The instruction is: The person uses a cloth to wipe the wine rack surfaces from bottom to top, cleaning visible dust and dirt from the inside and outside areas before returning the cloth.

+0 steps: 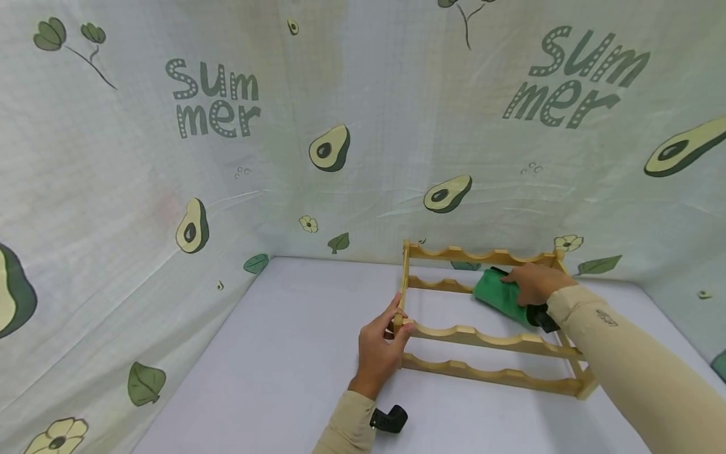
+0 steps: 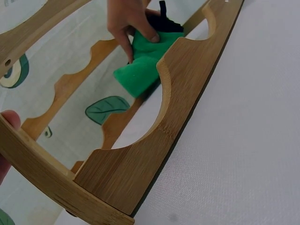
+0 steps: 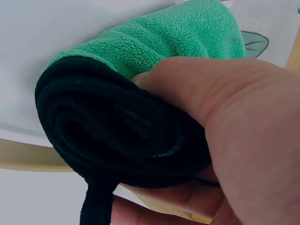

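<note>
A wooden wine rack (image 1: pixel 482 373) with scalloped rails stands on the white table. My left hand (image 1: pixel 377 354) grips its left end at the front upper corner, thumb on the near side. Over the right half of the rack, my right hand (image 1: pixel 533 284) holds a rolled green towel (image 1: pixel 498 294). Thick terry cloth shows in the right wrist view, where the towel (image 3: pixel 183 33) ends in a dark spiral edge (image 3: pixel 108 117) with a hanging loop. My right thumb presses on top of the roll, with fingers curled underneath. In the left wrist view, the towel (image 2: pixel 147 61) appears behind the front rail.
A pale cloth (image 1: pixel 386 126) printed with avocados and leaves hangs close behind the rack and along both sides. White tabletop (image 1: pixel 283 353) stretches to the left of the rack. A black wrist device (image 1: pixel 390 419) sticks out from my left sleeve.
</note>
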{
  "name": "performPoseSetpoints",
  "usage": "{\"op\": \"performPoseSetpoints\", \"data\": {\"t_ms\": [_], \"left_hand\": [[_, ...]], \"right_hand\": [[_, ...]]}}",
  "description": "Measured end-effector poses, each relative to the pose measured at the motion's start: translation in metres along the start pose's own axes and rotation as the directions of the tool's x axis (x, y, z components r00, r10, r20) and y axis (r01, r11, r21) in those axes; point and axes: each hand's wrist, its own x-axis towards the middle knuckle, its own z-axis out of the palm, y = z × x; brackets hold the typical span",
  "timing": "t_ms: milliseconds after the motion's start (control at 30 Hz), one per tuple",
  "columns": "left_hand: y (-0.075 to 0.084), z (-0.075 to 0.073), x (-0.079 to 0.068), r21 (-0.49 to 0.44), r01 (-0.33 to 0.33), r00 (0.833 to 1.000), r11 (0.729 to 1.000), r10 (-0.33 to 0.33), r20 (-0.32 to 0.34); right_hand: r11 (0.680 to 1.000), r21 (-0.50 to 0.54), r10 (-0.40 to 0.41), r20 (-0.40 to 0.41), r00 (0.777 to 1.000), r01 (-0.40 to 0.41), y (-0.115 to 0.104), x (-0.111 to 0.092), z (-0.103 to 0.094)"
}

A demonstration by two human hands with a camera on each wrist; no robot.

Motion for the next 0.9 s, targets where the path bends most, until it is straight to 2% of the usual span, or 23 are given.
{"op": "performPoseSetpoints", "data": {"t_ms": [133,433,633,900], "left_hand": [[0.001,0.0,0.0,-0.003,-0.002,1.0,1.0,0.002,-0.002],[0.002,-0.001,0.004,-0.01,-0.008,1.0,1.0,0.008,-0.006],[0.001,0.0,0.003,-0.007,0.022,1.0,1.0,-0.022,0.009],[-0.002,0.002,0.003,0.001,0.023,1.0,1.0,-0.023,0.007]], "right_hand": [[1.0,-0.001,0.016,0.006,1.0,-0.016,-0.001,-0.004,-0.001],[0.99,-0.079,0.112,-0.027,0.993,-0.114,-0.001,-0.016,-0.004],[0.98,-0.071,0.182,-0.027,0.983,-0.184,-0.005,-0.021,0.001],[0.973,-0.069,0.22,-0.017,0.975,-0.22,-0.006,-0.017,0.002]]}}
